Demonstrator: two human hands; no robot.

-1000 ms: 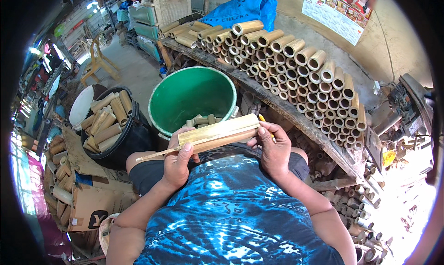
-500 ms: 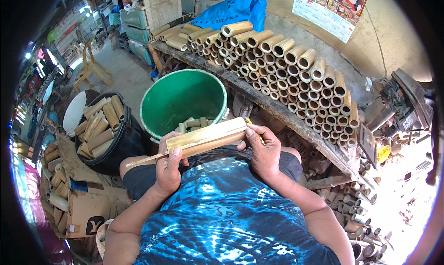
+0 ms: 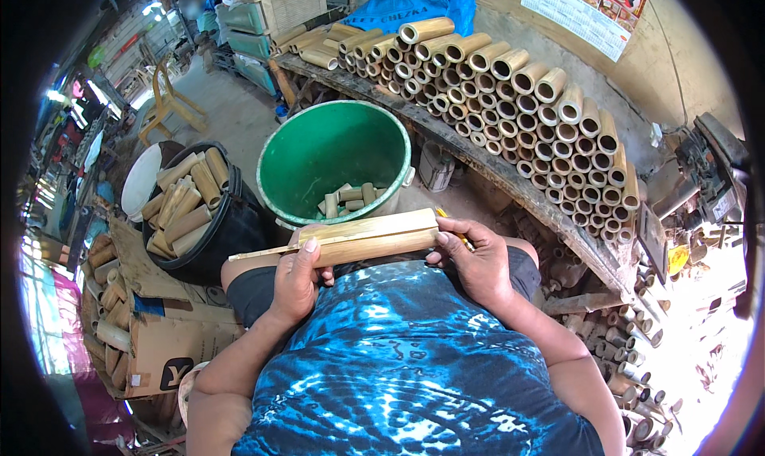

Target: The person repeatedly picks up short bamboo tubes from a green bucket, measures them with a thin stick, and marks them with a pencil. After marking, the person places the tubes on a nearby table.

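Note:
Above my lap, both hands hold a length of bamboo tube (image 3: 374,248) lying nearly level. My left hand (image 3: 295,283) is closed round its left end, the thumb pressed on top. A thin bamboo strip (image 3: 256,255) lies along the tube under that thumb and juts out past the left end. At the right end, my right hand (image 3: 484,266) pinches the tube's edge between thumb and fingers. A yellow pencil (image 3: 467,243) is also held in the right hand, its tip showing by the tube's end.
Beyond the tube stands a green tub (image 3: 335,157) with several short bamboo pieces inside. A black bucket (image 3: 215,245) of bamboo pieces is at left, near a cardboard box (image 3: 179,340). Stacked bamboo tubes (image 3: 506,109) fill the bench (image 3: 550,237); more bamboo lies at lower right.
The whole scene has shifted slightly right and, in its upper part, up as the view turned. My hands keep the same hold on the tube and strip; the tube is slightly more level.

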